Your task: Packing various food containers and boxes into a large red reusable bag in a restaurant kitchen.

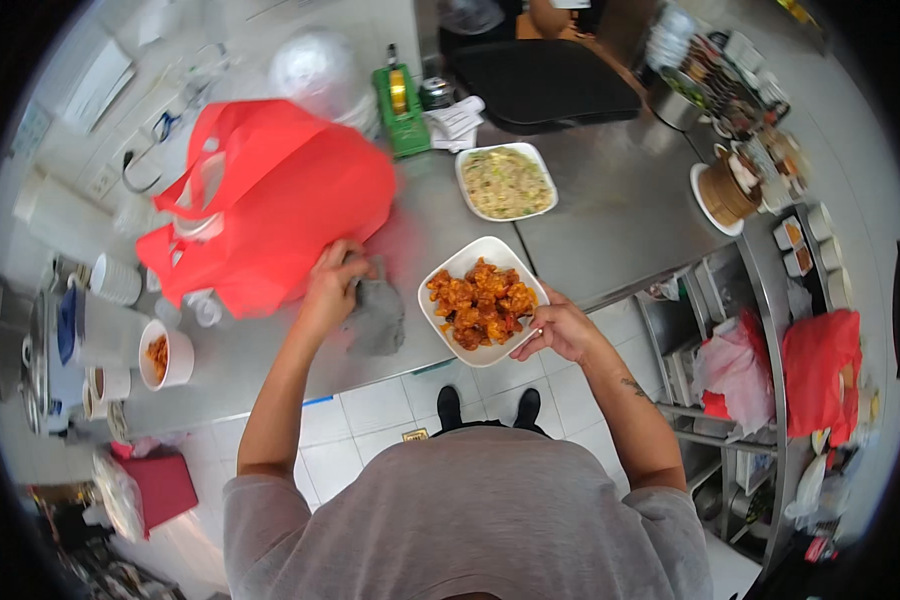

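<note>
My right hand [561, 328] grips the right rim of a white square bowl [429, 294] holding glazed orange-brown fried pieces [487, 307]. The bowl is near the front edge of the steel counter. My left hand [337, 283] is on a grey cloth [377, 319], fingers bent at its upper left edge, beside the red carrier bag [307, 187]; I take it to be gripping the cloth, though the fingertips are partly hidden. Beyond the bowl stands a second white square dish [459, 176] of fried rice [504, 182].
A green tape dispenser [403, 112], receipts [456, 124] and a black tray [544, 82] lie at the back. A white tub [182, 360] of fried food stands left. A bamboo steamer [724, 191] sits on a plate at right, above steel shelves [720, 412].
</note>
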A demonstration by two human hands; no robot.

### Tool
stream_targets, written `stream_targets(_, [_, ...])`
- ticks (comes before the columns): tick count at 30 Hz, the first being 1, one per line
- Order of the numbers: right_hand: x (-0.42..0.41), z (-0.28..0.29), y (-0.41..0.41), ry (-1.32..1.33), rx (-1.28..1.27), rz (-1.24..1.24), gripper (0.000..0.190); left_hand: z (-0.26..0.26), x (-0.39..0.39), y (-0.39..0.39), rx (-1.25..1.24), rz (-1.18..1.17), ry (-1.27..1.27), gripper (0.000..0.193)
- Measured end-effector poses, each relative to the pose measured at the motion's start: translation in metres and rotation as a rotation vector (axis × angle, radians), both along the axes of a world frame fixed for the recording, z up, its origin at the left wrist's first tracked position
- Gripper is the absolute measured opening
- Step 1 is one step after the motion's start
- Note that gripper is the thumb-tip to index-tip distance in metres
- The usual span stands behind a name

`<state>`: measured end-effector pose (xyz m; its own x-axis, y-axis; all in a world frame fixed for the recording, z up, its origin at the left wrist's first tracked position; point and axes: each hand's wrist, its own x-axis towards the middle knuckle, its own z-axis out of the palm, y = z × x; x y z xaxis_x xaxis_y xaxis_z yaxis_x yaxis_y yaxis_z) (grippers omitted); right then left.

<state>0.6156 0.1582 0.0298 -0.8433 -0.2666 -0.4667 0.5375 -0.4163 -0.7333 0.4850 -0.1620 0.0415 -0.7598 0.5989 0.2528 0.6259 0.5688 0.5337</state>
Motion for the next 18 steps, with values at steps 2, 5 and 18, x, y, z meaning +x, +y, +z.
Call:
stream_targets(2, [0.011, 0.0, 0.012, -0.01, -0.019, -0.082, 0.078, 0.011, 0.012, 0.016, -0.165, 0.025, 0.063, 0.041])
stream_targets(5, [0.032, -0.001, 0.034, -0.01, -0.052, -0.223, 0.077, 0.048, 0.032, 0.051, -0.325, 0.047, 0.14, 0.046])
stream_targets(18, [0.151, 0.023, 0.236, 0.088, 0.008, -0.737, 0.078, 0.066, 0.083, 0.336, 0.054, -0.426, 0.038, 0.021])
